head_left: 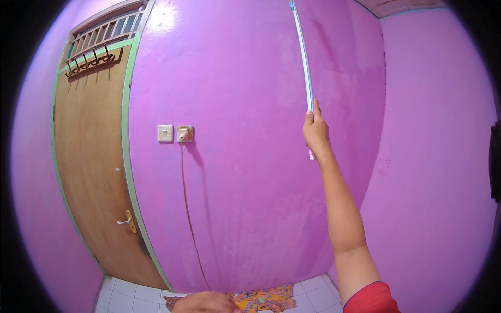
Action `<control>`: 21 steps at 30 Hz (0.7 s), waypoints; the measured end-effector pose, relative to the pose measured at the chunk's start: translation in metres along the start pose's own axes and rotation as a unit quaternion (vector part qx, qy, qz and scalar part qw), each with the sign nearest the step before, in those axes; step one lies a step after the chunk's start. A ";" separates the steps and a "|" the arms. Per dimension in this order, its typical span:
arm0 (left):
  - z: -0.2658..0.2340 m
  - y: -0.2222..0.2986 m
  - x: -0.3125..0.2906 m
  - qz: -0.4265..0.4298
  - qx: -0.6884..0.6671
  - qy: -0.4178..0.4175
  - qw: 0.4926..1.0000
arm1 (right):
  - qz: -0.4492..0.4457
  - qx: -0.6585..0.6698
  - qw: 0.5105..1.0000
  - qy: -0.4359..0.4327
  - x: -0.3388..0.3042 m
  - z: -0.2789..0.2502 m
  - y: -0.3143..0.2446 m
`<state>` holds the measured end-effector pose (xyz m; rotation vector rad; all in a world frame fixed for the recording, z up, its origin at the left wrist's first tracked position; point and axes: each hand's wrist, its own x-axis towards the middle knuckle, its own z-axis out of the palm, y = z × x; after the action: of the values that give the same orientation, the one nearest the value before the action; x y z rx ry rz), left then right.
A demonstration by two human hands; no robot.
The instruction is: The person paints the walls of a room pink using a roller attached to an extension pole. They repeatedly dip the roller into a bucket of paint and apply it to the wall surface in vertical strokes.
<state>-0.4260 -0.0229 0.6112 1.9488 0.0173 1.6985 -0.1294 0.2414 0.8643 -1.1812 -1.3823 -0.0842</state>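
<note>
A long, thin pale-blue pole (306, 68) stands almost upright before the purple wall, leaning slightly left toward its top. My right hand (317, 130) is closed round its lower part, with the index finger stretched along the shaft. Below the fist pokes the pole's short whitish end. The upper end runs up to the top edge of the picture, where a bluish tip shows; what it carries, if anything, is cut off. At the lower edge only the back of my left hand (206, 302) appears, low over the floor; its fingers are hidden.
On the left is a wooden door (91, 156) with a coat rack (94, 61) on it. A plug sits in the wall socket (185, 134) beside a light switch (165, 133); its cord (189, 219) hangs down. A patterned orange cloth (266, 300) lies on the white floor tiles (121, 301).
</note>
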 end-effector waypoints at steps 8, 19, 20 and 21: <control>0.034 0.054 0.033 0.239 -0.050 0.146 0.959 | -0.031 -0.033 0.999 0.005 -0.137 0.028 0.094; 0.012 0.036 0.048 0.296 -0.085 -0.009 0.951 | 0.078 -0.024 0.991 -0.105 -0.390 0.032 0.188; 0.008 0.035 0.049 0.296 -0.086 -0.031 0.951 | 0.108 -0.028 0.987 -0.115 -0.389 0.033 0.186; 0.006 0.034 0.051 0.294 -0.088 -0.053 0.950 | 0.079 -0.025 0.991 -0.103 -0.380 0.034 0.183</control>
<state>-0.4221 -0.0359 0.6712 2.0226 -0.7995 1.8599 -0.1377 0.1342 0.4553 -1.3664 -1.4673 0.1194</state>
